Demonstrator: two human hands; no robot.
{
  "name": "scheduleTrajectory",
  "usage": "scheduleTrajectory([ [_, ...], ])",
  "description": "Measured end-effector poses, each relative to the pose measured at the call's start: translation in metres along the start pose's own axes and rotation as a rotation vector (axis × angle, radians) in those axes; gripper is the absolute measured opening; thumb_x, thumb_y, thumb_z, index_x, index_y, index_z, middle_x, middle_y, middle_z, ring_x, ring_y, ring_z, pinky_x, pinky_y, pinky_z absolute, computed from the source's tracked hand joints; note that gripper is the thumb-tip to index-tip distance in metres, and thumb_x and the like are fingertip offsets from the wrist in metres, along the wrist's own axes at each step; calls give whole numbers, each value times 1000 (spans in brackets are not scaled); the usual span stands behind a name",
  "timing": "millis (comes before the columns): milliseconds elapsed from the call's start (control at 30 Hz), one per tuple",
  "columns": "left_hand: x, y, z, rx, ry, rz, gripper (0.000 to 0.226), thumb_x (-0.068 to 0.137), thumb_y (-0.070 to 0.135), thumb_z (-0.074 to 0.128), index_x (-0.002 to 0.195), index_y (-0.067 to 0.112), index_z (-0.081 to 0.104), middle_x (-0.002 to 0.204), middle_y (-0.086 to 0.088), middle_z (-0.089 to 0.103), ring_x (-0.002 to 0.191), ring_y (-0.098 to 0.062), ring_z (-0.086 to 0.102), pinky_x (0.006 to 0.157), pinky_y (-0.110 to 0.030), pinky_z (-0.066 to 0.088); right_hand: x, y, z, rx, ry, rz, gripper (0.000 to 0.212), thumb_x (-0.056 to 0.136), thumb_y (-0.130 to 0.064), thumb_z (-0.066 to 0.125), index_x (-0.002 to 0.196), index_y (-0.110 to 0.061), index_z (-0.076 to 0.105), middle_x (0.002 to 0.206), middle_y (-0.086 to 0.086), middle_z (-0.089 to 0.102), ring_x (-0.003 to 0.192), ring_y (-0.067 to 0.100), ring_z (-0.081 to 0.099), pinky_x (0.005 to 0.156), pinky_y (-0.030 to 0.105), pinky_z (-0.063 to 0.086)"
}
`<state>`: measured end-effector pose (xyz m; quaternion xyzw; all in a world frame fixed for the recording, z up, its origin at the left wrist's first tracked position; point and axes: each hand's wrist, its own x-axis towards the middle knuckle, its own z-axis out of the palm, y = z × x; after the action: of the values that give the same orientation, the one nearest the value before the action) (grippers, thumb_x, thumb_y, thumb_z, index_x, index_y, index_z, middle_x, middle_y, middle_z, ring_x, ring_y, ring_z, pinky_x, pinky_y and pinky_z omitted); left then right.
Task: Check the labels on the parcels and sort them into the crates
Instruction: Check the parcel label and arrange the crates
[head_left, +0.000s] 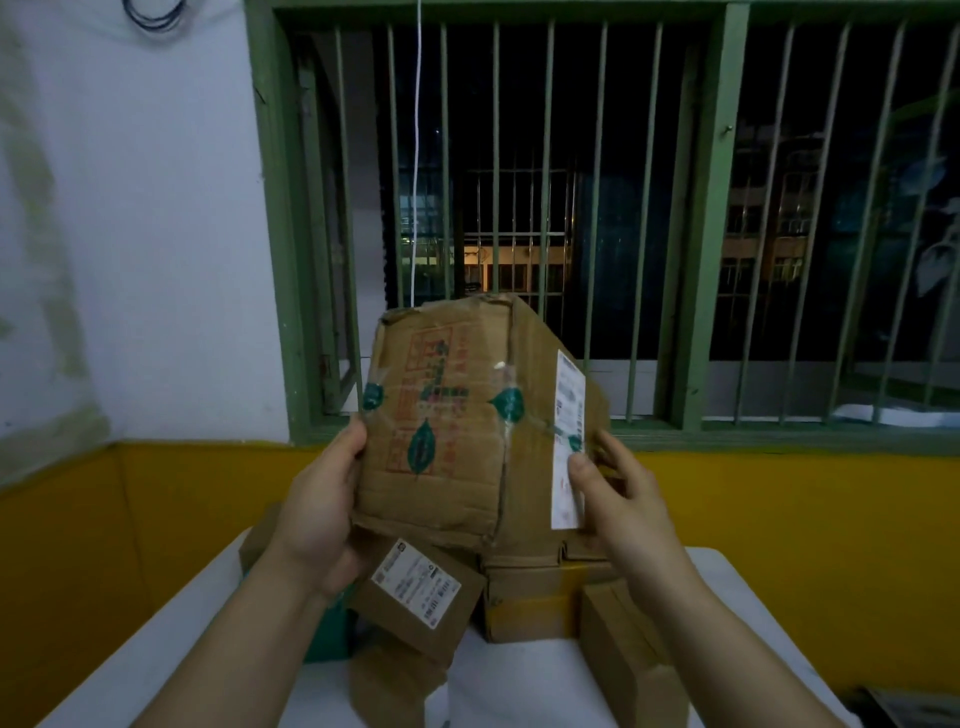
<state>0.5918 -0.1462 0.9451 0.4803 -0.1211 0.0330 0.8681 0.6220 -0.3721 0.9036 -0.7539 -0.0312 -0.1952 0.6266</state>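
Both hands gripping labelled parcel

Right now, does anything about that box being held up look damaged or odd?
Yes. The held parcel, gripped by the left hand and right hand, is battered: its cardboard is creased and dented, the bottom edge is ragged, and its white label wraps crookedly.

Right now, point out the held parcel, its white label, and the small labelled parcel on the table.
held parcel (441, 415): head view, printed front face.
white label (568, 415): head view, upper part.
small labelled parcel (452, 618): head view, bare cardboard top.
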Motion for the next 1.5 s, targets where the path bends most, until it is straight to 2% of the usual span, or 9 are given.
scheduleTrajectory([
  [67, -1, 4, -1, -20, -29, -3, 51, 97, 43, 32, 92, 25, 79, 107, -12, 72, 96, -26, 71, 73, -39, 60, 1, 0, -4, 51, 44, 36, 84, 41, -97, 56, 119, -68, 42, 136, -6, 52, 119, 20, 56, 91, 52, 53],
  [167, -1, 4, -4, -26, -26, -7, 47, 94, 44, 37, 93, 23, 79, 107, -12, 72, 95, -26, 71, 73, -39, 60, -3, -2, -7, 201, 29, 126, 98, 48, -77, 70, 135, -45, 40, 133, 1, 56, 114, 25, 60, 90, 52, 54],
  [333, 5, 2, -9, 74, 174, 246, 23, 100, 22, 43, 114, 26, 60, 94, -5, 74, 80, -16, 72, 56, -30, 58, 1, 5, -13, 302, 41, 160, 47, 81, -41, 67, 123, -30, 48, 117, 5, 67, 99, 22, 67, 81, 46, 58],
  [433, 9, 3, -13, 222, 301, 294, 17, 99, 14, 46, 103, 21, 61, 88, -2, 70, 70, -7, 69, 51, -25, 55, -1, 9, -16, 295, 88, 131, 82, 67, -56, 67, 140, -29, 42, 122, 3, 64, 103, 23, 67, 83, 50, 58],
  [500, 9, 3, -16, 336, 290, 274, 23, 100, 27, 45, 108, 22, 66, 102, 0, 70, 91, -8, 68, 64, -32, 56, -2, 11, -18, 290, 138, 90, 91, 59, -65, 65, 141, -33, 41, 127, 1, 62, 109, 23, 64, 86, 51, 56],
  [600, 5, 1, -16, 473, 123, 186, 40, 88, 51, 43, 110, 27, 66, 102, 5, 72, 98, -11, 66, 76, -36, 52, -1, 13, -20, 306, 168, 29, 68, 74, -58, 64, 136, -40, 44, 132, -1, 58, 115, 22, 60, 92, 51, 54],
  [733, 8, -3, -16, 491, 60, 100, 41, 99, 43, 34, 131, 29, 55, 114, 0, 70, 100, -14, 67, 76, -34, 52, -1, 11, -22, 323, 196, -62, 29, 95, -34, 55, 118, -52, 47, 130, -4, 58, 117, 18, 58, 96, 49, 51],
  [967, 11, -16, -9, 398, 77, 83, 37, 102, 39, 30, 116, 27, 63, 93, 5, 75, 87, -9, 71, 73, -34, 51, -9, 0, -24, 234, 209, -219, 35, 99, -29, 49, 126, -50, 44, 118, -19, 56, 114, 10, 56, 94, 45, 52],
  [1500, 29, -34, -20, 509, 147, 214, 46, 102, 34, 39, 140, 57, 31, 134, 14, 57, 124, -12, 54, 108, -47, 39, -15, -2, -28, 182, 199, -281, 47, 97, -23, 51, 125, -57, 35, 134, -11, 51, 124, 9, 51, 103, 45, 48],
])
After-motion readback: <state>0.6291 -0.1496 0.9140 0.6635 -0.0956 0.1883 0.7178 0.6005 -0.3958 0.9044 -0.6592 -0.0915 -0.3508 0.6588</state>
